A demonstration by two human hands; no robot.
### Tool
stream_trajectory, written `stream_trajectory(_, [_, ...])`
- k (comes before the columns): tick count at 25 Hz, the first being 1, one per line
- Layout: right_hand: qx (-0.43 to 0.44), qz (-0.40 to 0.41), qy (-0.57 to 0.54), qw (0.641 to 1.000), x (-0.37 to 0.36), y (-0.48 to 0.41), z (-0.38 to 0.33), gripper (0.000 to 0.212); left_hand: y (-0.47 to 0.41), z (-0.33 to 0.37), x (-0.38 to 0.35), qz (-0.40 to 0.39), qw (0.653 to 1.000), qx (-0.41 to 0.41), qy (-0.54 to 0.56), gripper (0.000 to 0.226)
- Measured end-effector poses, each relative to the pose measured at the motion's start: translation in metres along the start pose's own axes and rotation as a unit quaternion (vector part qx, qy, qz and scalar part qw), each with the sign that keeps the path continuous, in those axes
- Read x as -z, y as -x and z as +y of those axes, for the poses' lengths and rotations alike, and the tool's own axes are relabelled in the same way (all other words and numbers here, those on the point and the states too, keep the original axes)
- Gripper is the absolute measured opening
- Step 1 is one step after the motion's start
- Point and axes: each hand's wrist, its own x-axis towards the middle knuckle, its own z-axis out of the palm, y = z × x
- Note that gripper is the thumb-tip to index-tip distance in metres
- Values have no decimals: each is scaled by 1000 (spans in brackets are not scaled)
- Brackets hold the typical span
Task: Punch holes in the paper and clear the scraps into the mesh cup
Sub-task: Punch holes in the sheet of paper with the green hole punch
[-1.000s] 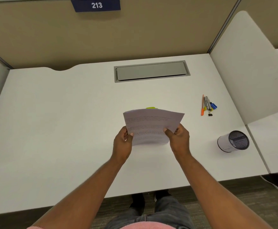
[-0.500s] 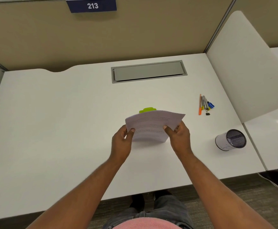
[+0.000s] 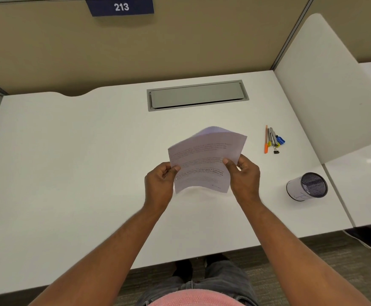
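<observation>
A printed sheet of paper [image 3: 204, 160] is held above the middle of the white desk [image 3: 69, 162], tilted up toward me with its top edge curling. My left hand [image 3: 160, 186] pinches its left edge and my right hand [image 3: 244, 177] pinches its right edge. The mesh cup [image 3: 307, 186], wrapped in white paper, lies on its side at the right, its dark open mouth facing right. The green hole punch seen earlier is hidden behind the paper.
A small bundle of pens, markers and a binder clip [image 3: 274, 140] lies right of the paper. A grey cable flap [image 3: 196, 96] is set into the desk at the back. A white divider panel [image 3: 326, 89] rises along the right side.
Both hands raised and tilted the paper up, so it now covers the green punch that showed above its top edge half a second ago.
</observation>
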Motion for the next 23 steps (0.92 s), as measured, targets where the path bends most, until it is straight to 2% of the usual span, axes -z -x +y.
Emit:
stream_trajectory(5, [17, -1, -5, 1000, -1, 0, -8, 24, 3, 9, -1, -7, 1000, -27, 10, 16])
stream_trajectory(9, [38, 1, -14, 999, 2, 3, -4, 24, 6, 9, 3, -5, 999, -43, 11, 23])
stream_trajectory(12, [17, -2, -10, 1000, 1, 7, 7, 23, 11, 1, 2, -7, 999, -34, -15, 33])
stream_trajectory(18, [18, -20, -32, 999, 4, 4, 15, 22, 20, -1, -3, 8, 998, -50, -22, 25])
stream_trajectory(23, [-17, -70, -34, 997, 13, -4, 27, 25, 31, -4, -14, 57, 997, -4, -47, 28])
